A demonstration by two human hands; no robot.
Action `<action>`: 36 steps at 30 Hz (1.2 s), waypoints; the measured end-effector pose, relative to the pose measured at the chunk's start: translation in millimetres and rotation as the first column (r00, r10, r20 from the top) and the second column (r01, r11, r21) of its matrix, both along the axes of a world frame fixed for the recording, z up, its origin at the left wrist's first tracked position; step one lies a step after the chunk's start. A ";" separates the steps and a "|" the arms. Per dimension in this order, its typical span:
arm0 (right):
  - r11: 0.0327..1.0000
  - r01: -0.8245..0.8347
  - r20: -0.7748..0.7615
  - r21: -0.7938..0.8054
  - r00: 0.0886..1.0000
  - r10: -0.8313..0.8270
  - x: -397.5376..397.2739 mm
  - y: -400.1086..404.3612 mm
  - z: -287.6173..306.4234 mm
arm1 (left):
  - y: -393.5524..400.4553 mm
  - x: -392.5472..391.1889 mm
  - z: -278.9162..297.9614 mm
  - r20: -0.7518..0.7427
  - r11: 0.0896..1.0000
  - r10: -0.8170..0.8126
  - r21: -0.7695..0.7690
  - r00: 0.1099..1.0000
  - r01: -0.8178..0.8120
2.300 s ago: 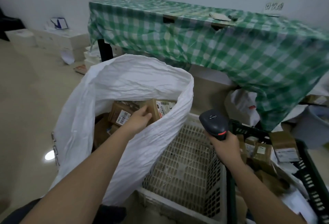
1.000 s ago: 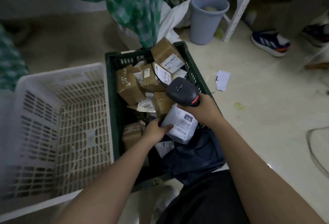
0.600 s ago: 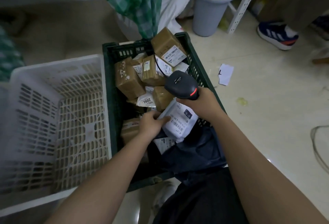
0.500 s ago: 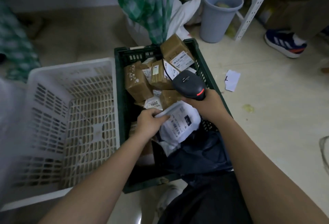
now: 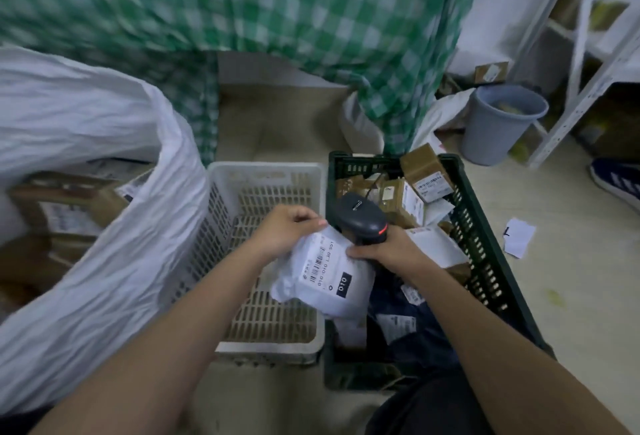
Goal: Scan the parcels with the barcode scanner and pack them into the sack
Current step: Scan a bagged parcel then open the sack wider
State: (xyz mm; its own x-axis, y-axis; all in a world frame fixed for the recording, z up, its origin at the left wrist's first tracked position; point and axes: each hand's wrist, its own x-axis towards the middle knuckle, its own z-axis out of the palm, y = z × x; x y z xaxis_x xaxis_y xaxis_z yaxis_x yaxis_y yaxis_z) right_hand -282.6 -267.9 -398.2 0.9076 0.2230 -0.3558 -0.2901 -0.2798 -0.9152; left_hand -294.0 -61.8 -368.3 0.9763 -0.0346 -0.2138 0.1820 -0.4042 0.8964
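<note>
Here, white parcel (image 5: 325, 277) gripped by left hand (image 5: 282, 232), beside scanner (image 5: 362, 220)

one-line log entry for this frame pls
left hand: grips white parcel, label up | right hand: holds barcode scanner | parcel over white basket | sack: left, open

The white poly mailer (image 5: 325, 279) carried a shipping label with a barcode, a line reading roughly "LGS DT1 010 010", and a black patch marked "010". Labels on the brown boxes (image 5: 427, 175) in the green crate (image 5: 485, 261) were too small to read.
</note>
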 end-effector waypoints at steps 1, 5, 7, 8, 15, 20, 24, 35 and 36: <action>1.000 -0.004 0.006 0.000 1.000 0.004 -2.1 8.2 0.1 | 5.2 -2.6 1.0 0.009 1.000 0.024 0.015 1.000 -0.024; 0.995 0.096 0.057 0.033 0.993 -0.098 -10.1 35.7 5.9 | 35.1 -15.3 1.2 0.086 0.984 0.179 -0.014 0.980 -0.179; 0.985 0.155 0.040 0.081 0.986 -0.159 -11.6 44.5 10.4 | 54.6 -23.3 -1.1 0.068 0.975 0.222 0.016 0.973 -0.223; 0.978 0.181 0.029 0.105 0.982 -0.185 -11.5 48.6 12.5 | 63.4 -28.8 -2.2 0.045 0.978 0.199 0.059 0.979 -0.201; 0.957 0.259 0.052 0.127 0.962 -0.267 -8.0 76.7 17.0 | 88.9 -67.1 -11.4 -0.001 0.967 0.248 -0.061 0.969 -0.248; 0.970 0.226 0.116 0.085 0.965 -0.235 -5.3 93.9 17.3 | 93.0 -63.3 -6.2 0.043 0.931 0.335 -0.169 0.941 -0.323; 0.984 0.179 0.161 0.019 0.970 -0.180 -4.8 92.7 15.2 | 102.3 -54.2 -6.5 0.038 0.923 0.375 -0.102 0.926 -0.370; 0.886 -0.118 0.281 -0.449 0.922 0.265 -23.6 72.8 16.8 | 103.0 -22.9 -25.4 -0.092 0.801 0.561 -0.191 0.823 -0.568; 0.874 -0.123 0.282 -0.471 0.917 0.281 -24.6 72.8 17.3 | 100.4 -21.2 -26.8 -0.095 0.797 0.562 -0.204 0.821 -0.569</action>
State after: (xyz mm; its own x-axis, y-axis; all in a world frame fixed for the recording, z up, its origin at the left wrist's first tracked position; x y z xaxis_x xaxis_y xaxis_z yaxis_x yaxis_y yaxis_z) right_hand -307.2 -195.1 -380.9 0.9399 0.3086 -0.1463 0.1151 -0.6894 -0.7152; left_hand -315.2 38.6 -395.1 0.8299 0.4742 -0.2939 0.3445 -0.0211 0.9386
